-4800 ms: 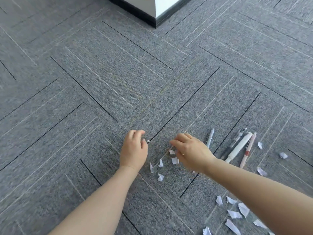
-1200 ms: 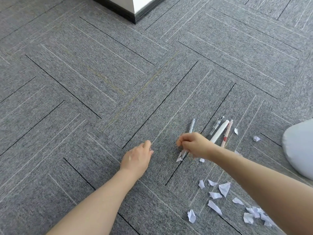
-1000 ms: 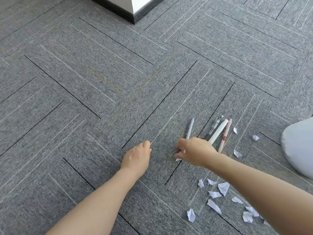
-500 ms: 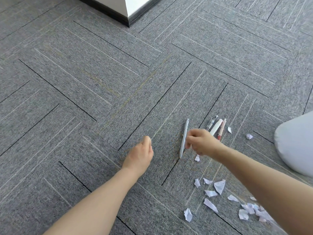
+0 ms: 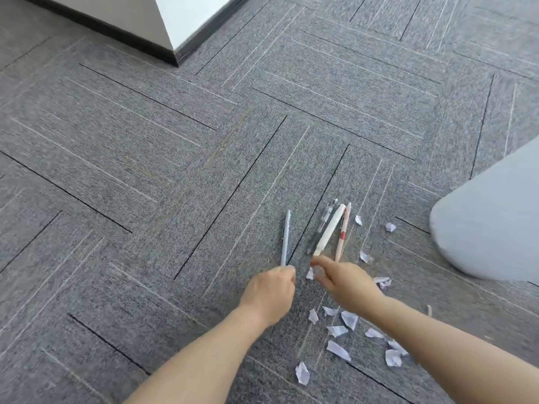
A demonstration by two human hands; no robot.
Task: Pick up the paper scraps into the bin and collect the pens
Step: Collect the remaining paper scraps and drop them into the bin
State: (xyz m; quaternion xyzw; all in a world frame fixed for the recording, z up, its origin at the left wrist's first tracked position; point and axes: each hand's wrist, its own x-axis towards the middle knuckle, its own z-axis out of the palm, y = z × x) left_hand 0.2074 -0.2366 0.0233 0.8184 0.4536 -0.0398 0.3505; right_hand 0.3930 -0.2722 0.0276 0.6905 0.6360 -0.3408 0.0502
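Note:
On the grey carpet lie a grey pen [image 5: 285, 237] and, just right of it, a dark pen [image 5: 320, 228], a white pen [image 5: 329, 231] and a pink pen [image 5: 343, 228] side by side. My left hand [image 5: 271, 293] is closed with its fingertips on the grey pen's near end. My right hand [image 5: 344, 282] hovers at the near tips of the other pens, fingers slightly apart beside a small paper scrap [image 5: 309, 274]. Several white scraps [image 5: 338, 349] are scattered under and around my right forearm; motion blur hides the fingertips' exact contact.
A pale grey rounded object [image 5: 490, 228], possibly the bin, stands on the carpet at the right edge. A white wall corner with a dark skirting [image 5: 175, 39] is at the top. More scraps [image 5: 390, 227] lie between the pens and the grey object.
My left hand has moved right and forward onto the near end of the grey pen. My right hand has let go of that pen and shifted right towards the other pens.

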